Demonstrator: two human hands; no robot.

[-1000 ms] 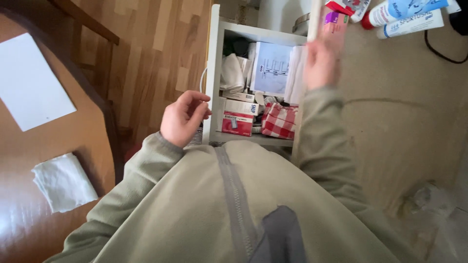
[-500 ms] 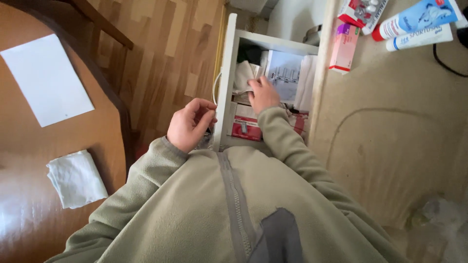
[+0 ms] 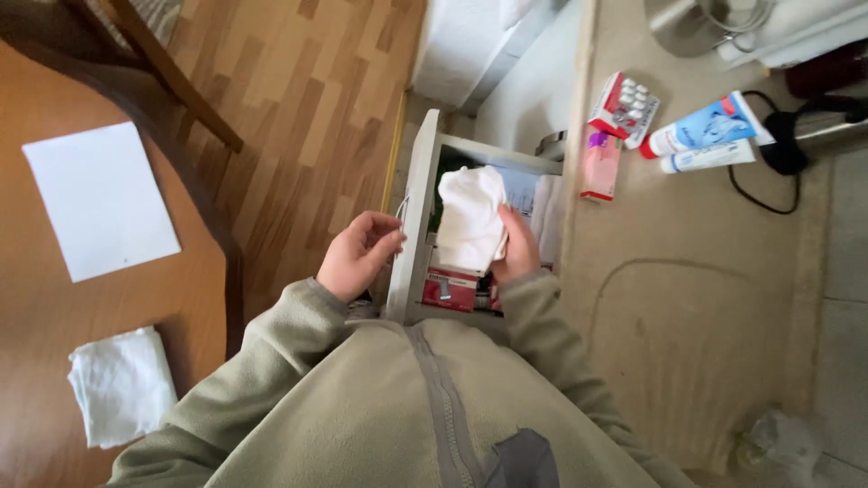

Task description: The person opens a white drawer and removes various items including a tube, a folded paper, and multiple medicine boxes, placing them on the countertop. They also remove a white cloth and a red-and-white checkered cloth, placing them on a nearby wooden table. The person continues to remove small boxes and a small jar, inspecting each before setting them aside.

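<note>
My right hand (image 3: 517, 246) grips a crumpled white cloth (image 3: 470, 215) and holds it just above the open white drawer (image 3: 409, 244). My left hand (image 3: 357, 255) rests on the drawer's left front edge, fingers curled loosely around nothing. Inside the drawer lie a red and white box (image 3: 449, 287), papers and other small items, mostly hidden by the cloth. Both arms wear grey-green sleeves.
A beige countertop (image 3: 705, 298) to the right carries a pink box (image 3: 600, 166), a blister pack box (image 3: 624, 108), two tubes (image 3: 705, 136) and a black cable (image 3: 768, 181). On the brown table at left lie a white sheet (image 3: 99, 199) and a folded cloth (image 3: 122, 384).
My right hand came down from the countertop into the drawer, took hold of the white cloth and lifted it. My left hand stayed at the drawer front.
</note>
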